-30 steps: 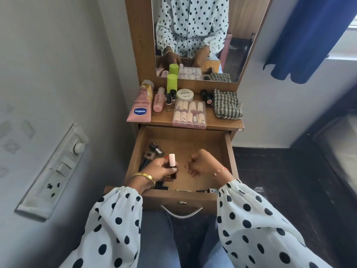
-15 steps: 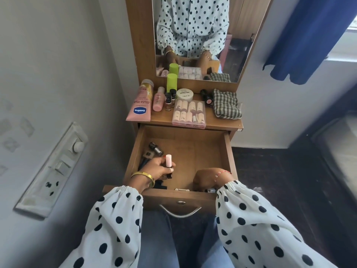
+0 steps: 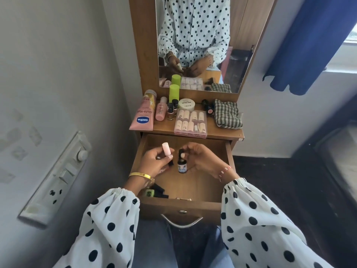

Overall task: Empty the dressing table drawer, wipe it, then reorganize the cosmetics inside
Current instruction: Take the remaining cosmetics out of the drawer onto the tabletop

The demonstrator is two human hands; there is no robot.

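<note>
The wooden drawer (image 3: 229,157) stands pulled open below the dressing table top. Above its middle, my left hand (image 3: 154,161) grips a small bottle with a pale pink cap (image 3: 166,149). Beside it my right hand (image 3: 202,158) holds a small dark bottle with a blue label (image 3: 182,166) by its black cap. The two bottles are close but apart. Small dark items and a green-labelled one (image 3: 149,193) lie in the drawer's near left corner, partly hidden by my left wrist. A thin metal piece (image 3: 183,198) lies at the front wall.
The table top (image 3: 222,130) carries a pink Vaseline tube (image 3: 143,117), a pink bottle (image 3: 161,109), a green cylinder (image 3: 173,93), small nail polish bottles (image 3: 170,111), a white jar (image 3: 186,104), a clear nail box (image 3: 190,122), a lipstick (image 3: 208,108) and a checked cloth (image 3: 228,113). A switch panel (image 3: 58,178) is on the left wall.
My right hand has come up from the drawer's front right corner holding the blue-labelled bottle. My left hand has lifted the pink-capped bottle higher, toward the drawer's middle.
</note>
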